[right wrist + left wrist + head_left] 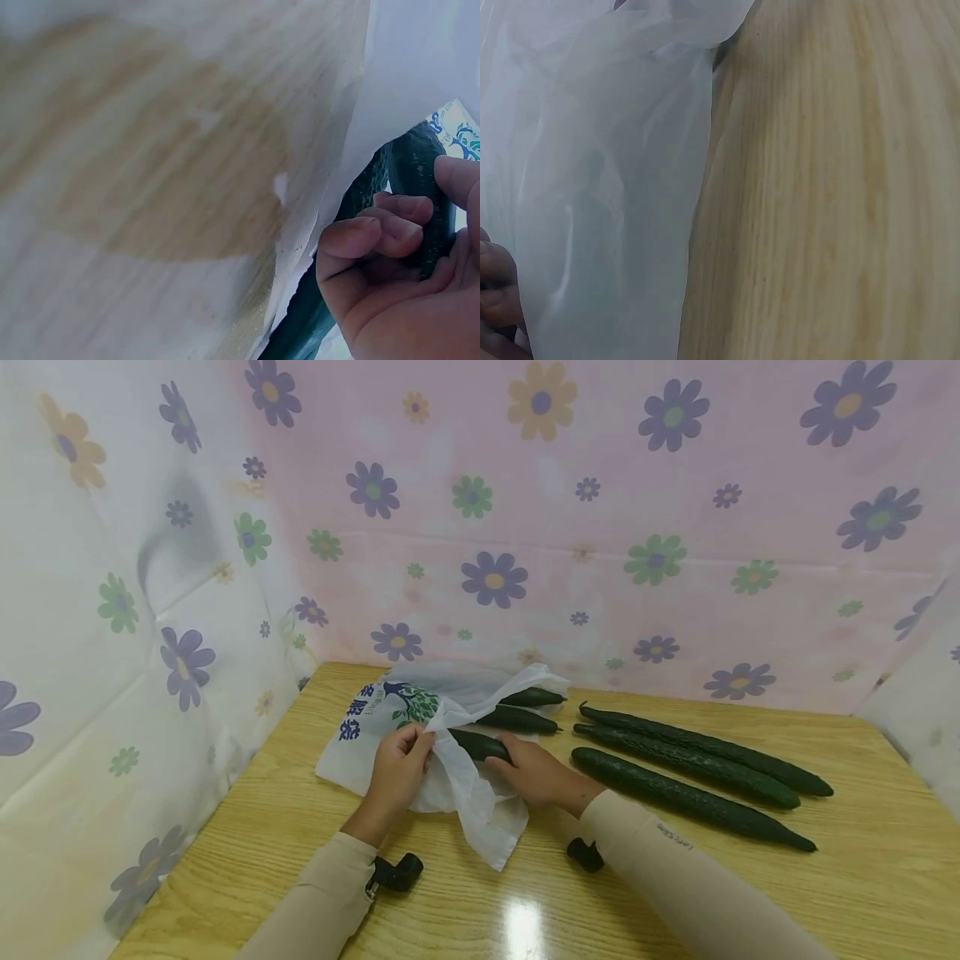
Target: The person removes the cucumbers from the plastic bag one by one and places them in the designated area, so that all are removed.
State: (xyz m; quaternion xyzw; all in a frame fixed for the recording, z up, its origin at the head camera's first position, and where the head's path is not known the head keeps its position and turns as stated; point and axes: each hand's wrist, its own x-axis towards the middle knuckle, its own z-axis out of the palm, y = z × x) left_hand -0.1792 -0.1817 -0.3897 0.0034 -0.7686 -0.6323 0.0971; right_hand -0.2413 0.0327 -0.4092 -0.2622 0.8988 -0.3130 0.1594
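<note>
A white plastic bag (450,789) with a printed tree and blue characters lies on the table, its mouth facing right. My left hand (397,768) pinches the bag's edge near the mouth. In the left wrist view the bag (615,202) spreads out, with a few fingers (499,277) at the lower left. My right hand (538,773) grips the end of a dark green cucumber (478,746), whose other end is hidden in the bag. The right wrist view shows fingers curled round this cucumber (416,165). Two more cucumbers, one middle (521,719) and one far (534,697), stick out of the mouth.
Right of the bag, three long cucumbers lie side by side on the wooden table (247,860): a far one (705,746), a middle one (686,764) and a near one (690,797). Flower-patterned cloth (540,510) hangs behind and at both sides.
</note>
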